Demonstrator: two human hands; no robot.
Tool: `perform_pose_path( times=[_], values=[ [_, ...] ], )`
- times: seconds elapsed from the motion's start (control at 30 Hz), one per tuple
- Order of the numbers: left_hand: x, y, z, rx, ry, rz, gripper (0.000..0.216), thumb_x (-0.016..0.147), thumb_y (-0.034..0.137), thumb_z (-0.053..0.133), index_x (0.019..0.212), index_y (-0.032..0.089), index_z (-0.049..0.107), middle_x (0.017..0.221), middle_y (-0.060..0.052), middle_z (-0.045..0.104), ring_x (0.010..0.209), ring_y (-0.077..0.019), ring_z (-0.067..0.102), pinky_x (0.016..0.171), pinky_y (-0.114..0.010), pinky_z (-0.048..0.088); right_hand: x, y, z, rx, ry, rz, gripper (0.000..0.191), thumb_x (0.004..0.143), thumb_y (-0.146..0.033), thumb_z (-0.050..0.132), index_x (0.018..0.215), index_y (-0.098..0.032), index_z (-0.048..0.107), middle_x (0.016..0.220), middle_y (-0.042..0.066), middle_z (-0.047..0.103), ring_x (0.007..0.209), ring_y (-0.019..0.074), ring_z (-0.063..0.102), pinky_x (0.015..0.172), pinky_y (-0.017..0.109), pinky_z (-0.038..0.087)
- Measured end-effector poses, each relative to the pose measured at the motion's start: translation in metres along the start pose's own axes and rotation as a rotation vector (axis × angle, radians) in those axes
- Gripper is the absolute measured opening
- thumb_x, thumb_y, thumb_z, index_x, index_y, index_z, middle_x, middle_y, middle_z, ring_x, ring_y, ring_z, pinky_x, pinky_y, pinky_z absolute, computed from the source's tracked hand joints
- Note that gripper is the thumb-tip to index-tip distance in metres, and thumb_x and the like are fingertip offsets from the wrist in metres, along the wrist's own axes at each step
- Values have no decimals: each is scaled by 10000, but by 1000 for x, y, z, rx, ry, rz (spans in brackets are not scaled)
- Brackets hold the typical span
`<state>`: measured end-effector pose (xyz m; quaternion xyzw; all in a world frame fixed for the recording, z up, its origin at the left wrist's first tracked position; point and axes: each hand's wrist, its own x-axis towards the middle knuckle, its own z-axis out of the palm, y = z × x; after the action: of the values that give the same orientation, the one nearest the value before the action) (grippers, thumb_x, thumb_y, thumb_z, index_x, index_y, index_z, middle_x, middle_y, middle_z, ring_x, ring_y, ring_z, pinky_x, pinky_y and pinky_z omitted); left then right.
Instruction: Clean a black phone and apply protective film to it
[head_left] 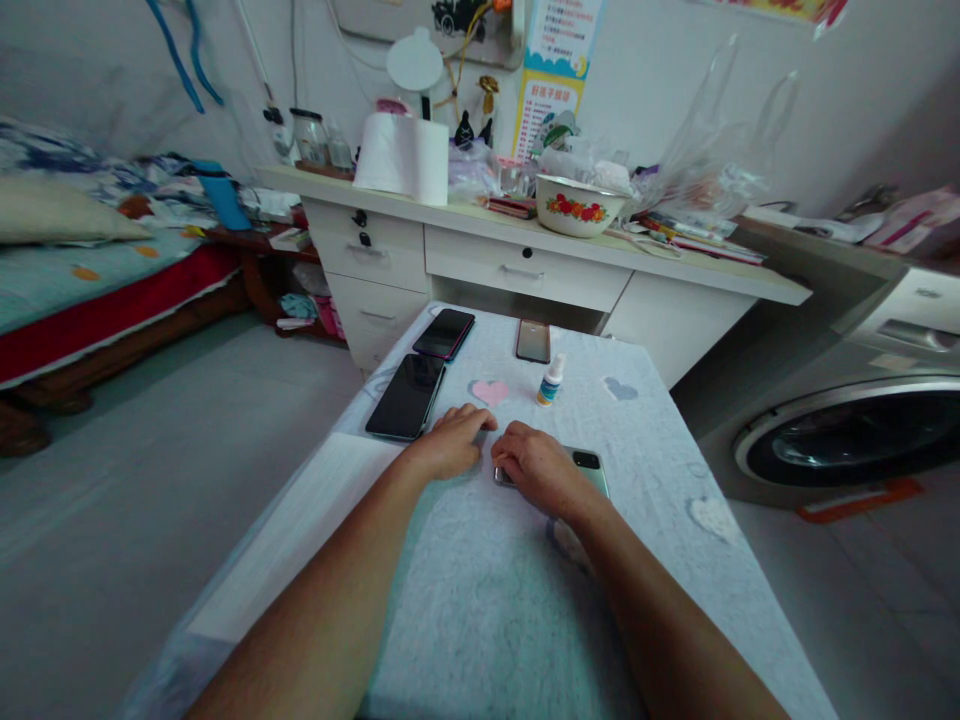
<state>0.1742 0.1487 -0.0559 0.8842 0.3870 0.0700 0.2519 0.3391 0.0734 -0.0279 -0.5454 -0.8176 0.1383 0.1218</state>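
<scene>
My right hand (538,466) lies over a pale green phone (592,467) that rests back-up on the cloth-covered table (480,590); its fingers curl down onto the phone's left end. My left hand (452,440) rests palm-down beside it, fingers loosely bent, fingertips close to the right hand and the phone's edge. A small white bottle (551,381) with a teal label stands just beyond the hands. Two dark phones (406,396) (445,333) lie screen-up at the left, and a third phone (533,340) lies farther back.
Behind the table stands a white desk (525,262) with drawers, holding a paper roll (402,155), a flowered bowl (579,205) and clutter. A bed (82,270) is at the left, a washing machine (855,420) at the right.
</scene>
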Motion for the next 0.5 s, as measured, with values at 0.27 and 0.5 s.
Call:
perform_pose_path(
  times=[0.27, 0.5],
  values=[
    [0, 3, -2, 14, -14, -21, 434, 650, 130, 491, 1067, 249, 474, 1150, -30, 504, 1129, -219, 438, 952, -343, 376, 11, 1, 8, -164, 71, 121, 198, 908, -224, 443, 956, -207, 635, 941, 36, 558, 815, 126, 556, 711, 225, 376],
    [-1, 4, -3, 28, -22, -24, 453, 635, 221, 545, 1080, 243, 465, 1126, -42, 499, 1108, -239, 445, 938, -352, 388, 19, 4, 12, -227, 94, 206, 263, 925, -244, 404, 1071, -242, 623, 960, 45, 555, 814, 140, 566, 674, 235, 387]
  ],
)
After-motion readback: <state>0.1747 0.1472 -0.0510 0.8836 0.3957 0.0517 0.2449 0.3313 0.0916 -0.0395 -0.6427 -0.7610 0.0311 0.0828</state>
